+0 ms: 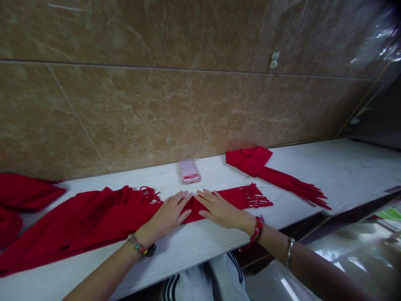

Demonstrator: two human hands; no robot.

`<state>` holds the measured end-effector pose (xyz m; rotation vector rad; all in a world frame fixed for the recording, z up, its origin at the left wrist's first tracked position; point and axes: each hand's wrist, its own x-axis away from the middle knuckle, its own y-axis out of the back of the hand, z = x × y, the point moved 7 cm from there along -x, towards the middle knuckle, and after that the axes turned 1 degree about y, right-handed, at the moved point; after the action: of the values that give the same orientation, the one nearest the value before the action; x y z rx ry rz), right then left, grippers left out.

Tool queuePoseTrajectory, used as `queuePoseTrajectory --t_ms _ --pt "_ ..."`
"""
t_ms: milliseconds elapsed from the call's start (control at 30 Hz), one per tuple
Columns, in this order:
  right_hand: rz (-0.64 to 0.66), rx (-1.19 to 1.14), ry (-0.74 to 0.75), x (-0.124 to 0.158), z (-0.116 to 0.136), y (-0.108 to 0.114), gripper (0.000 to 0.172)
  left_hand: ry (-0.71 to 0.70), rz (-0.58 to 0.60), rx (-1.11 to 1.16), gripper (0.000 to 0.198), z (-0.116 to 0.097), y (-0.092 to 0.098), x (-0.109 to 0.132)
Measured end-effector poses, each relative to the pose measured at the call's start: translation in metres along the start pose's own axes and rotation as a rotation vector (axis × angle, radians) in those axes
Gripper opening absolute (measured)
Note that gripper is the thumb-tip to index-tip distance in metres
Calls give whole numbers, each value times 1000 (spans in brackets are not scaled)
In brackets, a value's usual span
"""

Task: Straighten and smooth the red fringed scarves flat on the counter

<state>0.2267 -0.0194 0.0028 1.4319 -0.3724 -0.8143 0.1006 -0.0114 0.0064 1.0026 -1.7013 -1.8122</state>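
Note:
A long red scarf lies along the white table, bunched on the left and flatter toward its fringed right end. My left hand rests palm down on it, fingers stretched out. Close beside it, my right hand also lies flat on the fabric with its fingers spread. The fingertips of both hands nearly meet, and a small fold of cloth rises between them. Another fringe shows just left of my left hand. Neither hand grips anything; the cloth under the palms is hidden.
A phone lies behind my hands near the tiled wall. A second red scarf, folded and fringed, is at the back right. More red cloth is heaped at the far left. The table has its front edge near my legs.

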Motion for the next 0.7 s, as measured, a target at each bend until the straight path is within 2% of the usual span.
queuePoseTrajectory --t_ms 67,133,433,600,700 --pt "17 8 -9 0 0 -11 50 21 48 9 48 -2 -13 1" --pt "13 19 -19 3 -3 -14 49 23 71 18 47 0 -18 5" --pt "18 61 -50 10 -17 -13 48 41 87 31 47 8 -22 6" --pt "49 70 -56 7 -35 -13 46 25 131 76 49 13 -24 2" --pt "55 40 -90 4 -46 -13 46 7 112 87 48 16 -22 -1"
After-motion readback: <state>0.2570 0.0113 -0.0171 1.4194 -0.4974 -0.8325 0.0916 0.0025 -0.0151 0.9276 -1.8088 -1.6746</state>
